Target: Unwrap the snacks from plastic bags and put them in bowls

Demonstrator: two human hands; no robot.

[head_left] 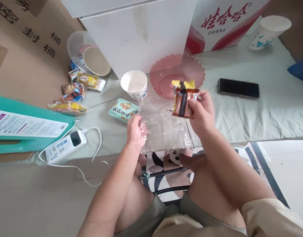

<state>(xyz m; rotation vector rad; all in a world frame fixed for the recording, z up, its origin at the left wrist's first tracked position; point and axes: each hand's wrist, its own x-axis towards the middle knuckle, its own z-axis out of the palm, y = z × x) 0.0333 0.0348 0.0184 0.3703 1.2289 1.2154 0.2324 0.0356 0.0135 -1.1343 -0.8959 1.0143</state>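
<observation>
The left hand's (137, 131) grip is closed on the near left part of a clear plastic bag (163, 131), beside the mint packet (123, 110); the right hand (203, 113) pinches brown and yellow wrapped snacks (184, 103) by the near pink bowl (161, 79). A light pinch should spare the snacks, with the loose film best held clear of the paper cup (134, 84).

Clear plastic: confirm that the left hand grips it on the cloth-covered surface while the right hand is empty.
The right hand is not empty: the head view shows it holding brown and yellow snack packaging. The left hand does grip the clear plastic on the cloth-covered surface.
</observation>
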